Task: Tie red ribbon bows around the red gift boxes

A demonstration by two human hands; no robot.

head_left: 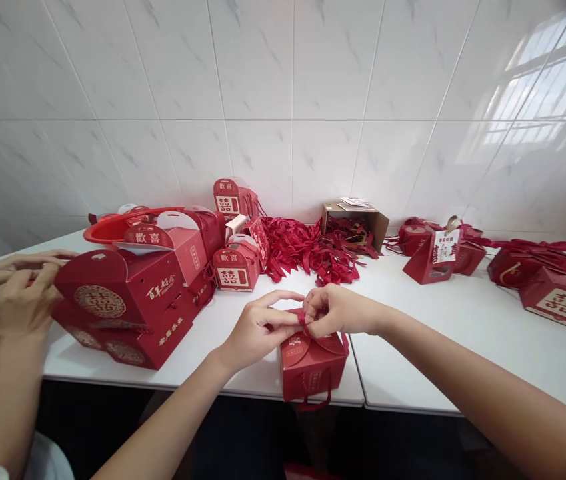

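Note:
A small red gift box [307, 370] with gold lettering stands near the table's front edge between my hands. Red ribbon [304, 319] is bunched at its top, and a loose end hangs down its front. My left hand [265, 327] is at the box's upper left, its thumb and fingers closed on the ribbon. From the right, my right hand [333, 310] pinches the same ribbon with curled fingertips. The fingers hide part of the box's top.
A co-worker's hands [23, 293] are at the far left beside stacked red boxes [127, 293]. Behind lie a red ribbon pile [295, 243], an open cardboard box [380, 230] and an orange-red basin [97, 230]. More gift boxes [563, 300] stand right. A seam [357, 363] divides the tables.

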